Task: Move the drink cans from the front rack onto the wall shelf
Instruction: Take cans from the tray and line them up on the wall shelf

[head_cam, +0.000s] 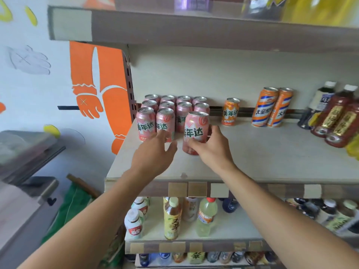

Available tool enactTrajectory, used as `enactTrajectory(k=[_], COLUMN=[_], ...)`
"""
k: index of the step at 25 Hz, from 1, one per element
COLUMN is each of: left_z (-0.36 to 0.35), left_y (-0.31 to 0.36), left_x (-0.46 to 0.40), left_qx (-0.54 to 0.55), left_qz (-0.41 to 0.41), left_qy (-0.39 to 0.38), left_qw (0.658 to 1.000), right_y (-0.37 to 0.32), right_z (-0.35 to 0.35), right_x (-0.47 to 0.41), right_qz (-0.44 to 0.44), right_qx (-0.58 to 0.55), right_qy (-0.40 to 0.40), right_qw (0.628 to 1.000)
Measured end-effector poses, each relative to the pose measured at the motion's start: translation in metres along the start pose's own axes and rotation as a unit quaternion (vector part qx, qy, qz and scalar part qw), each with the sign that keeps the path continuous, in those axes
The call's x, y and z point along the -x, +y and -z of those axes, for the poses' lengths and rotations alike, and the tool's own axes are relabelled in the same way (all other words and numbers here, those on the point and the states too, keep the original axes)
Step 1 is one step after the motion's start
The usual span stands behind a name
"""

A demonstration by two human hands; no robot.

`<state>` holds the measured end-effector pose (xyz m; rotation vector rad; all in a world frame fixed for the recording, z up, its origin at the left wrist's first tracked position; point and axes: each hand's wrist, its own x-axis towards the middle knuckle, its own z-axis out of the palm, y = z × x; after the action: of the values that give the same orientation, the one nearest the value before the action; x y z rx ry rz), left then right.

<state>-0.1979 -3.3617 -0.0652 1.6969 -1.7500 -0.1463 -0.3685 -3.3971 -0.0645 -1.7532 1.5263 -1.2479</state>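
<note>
Several pink drink cans [155, 111] stand in rows at the back left of the beige wall shelf [262, 160]. One more pink can [195, 129] stands in front of them, and my right hand [210, 150] grips it from the right, fingers curled around its lower body. My left hand [155, 154] hovers just left of that can with fingers spread and relaxed. Its fingertips reach toward the front-row cans and it holds nothing.
A small orange can [230, 112] and two tall orange cans [272, 106] stand further right, then dark bottles [334, 113] at the right edge. An upper shelf [194, 30] hangs overhead. Lower shelves hold several bottles [171, 218]. A grey counter [23, 152] sits left.
</note>
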Motion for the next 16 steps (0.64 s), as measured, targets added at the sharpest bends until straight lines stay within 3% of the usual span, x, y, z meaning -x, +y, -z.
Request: enactTrajectory(k=[5,16], left_z=[-0.017,-0.036], left_y=[-0.005,-0.019], left_x=[-0.024,-0.043], left_qx=[-0.110,-0.147], left_qz=[-0.010,0.006], left_qy=[-0.008,-0.026], left_qw=[0.994,0.989], right_y=[0.012,0.027], right_z=[-0.023,-0.064], right_x=[-0.047,-0.077], right_qz=[-0.005,-0.015], right_qx=[0.031,0.035], right_qy=[0.005,0.002], right_qw=[0.999,0.999])
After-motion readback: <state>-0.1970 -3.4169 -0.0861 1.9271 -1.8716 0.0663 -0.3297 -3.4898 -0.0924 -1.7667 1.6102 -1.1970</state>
